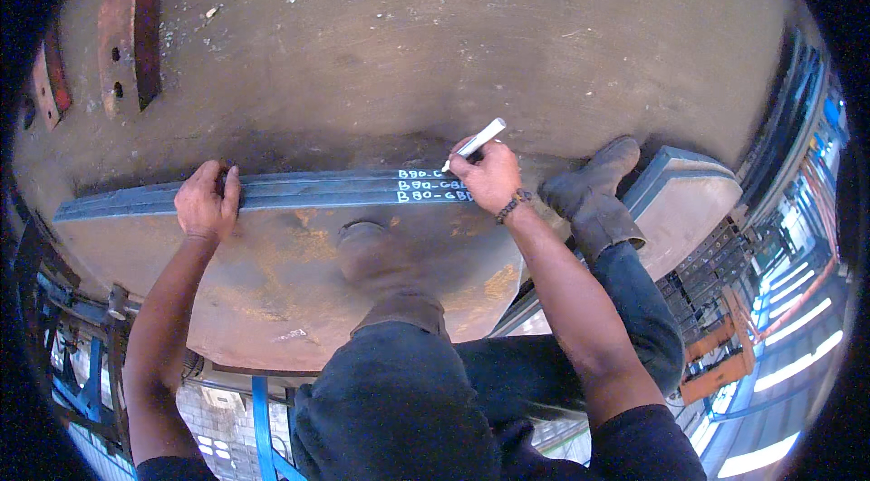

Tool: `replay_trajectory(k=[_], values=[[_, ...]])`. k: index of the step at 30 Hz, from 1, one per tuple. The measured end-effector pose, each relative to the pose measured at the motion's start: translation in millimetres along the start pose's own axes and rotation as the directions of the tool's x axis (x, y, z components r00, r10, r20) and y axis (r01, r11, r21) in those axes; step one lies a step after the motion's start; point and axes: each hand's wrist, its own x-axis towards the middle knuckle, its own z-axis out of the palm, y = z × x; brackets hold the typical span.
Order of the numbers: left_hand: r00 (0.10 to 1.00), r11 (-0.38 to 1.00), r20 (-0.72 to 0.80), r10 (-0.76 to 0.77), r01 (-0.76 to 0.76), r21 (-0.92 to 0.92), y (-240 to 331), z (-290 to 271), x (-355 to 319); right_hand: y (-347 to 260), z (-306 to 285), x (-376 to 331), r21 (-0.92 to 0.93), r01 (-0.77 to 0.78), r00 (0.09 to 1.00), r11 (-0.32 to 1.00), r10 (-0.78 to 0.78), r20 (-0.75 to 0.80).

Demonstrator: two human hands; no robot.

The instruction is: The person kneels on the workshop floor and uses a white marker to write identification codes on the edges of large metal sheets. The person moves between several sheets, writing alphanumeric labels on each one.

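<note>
A stack of grey-blue steel plates (308,191) runs across in front of me, its layered edge facing up. Rows of white handwritten marks (421,185) stand on that edge. My right hand (494,175) grips a white paint marker (482,136), its tip at the end of the top row. Around the right wrist is a dark beaded bracelet. Toward the left end of the stack, my left hand (208,200) holds onto the edge, fingers curled over its far side and thumb apart from them. The fingertips there are partly hidden.
My boot (594,187) rests beside the stack, near another block of plates (693,196) at the right. Rusty red steel bars with holes (131,37) lie at the far left on a broad brown surface (435,37). An orange metal frame (720,359) stands lower right.
</note>
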Motion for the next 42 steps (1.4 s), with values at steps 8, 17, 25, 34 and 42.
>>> replay_trajectory(k=[8,17,25,34,42], values=[[0.999,0.999,-0.028,0.04,-0.039,0.016,1,0,1,5,-4,2,0.089,-0.003,1.0,0.996,0.001,0.022],[0.999,0.999,0.039,-0.032,0.031,0.02,2,0,1,6,-1,2,0.055,0.017,1.0,0.998,-0.017,-0.001],[0.999,0.999,0.034,-0.017,0.016,0.045,1,0,1,-2,-5,-1,0.008,0.004,1.0,1.0,-0.004,-0.008],[0.999,1.0,-0.027,0.029,-0.029,0.003,5,0,2,2,-5,-3,0.038,0.018,1.0,0.999,-0.019,0.015],[1.0,0.999,0.001,0.007,-0.007,0.037,4,0,2,11,-8,0,0.08,-0.01,0.999,0.997,0.014,-0.05]])
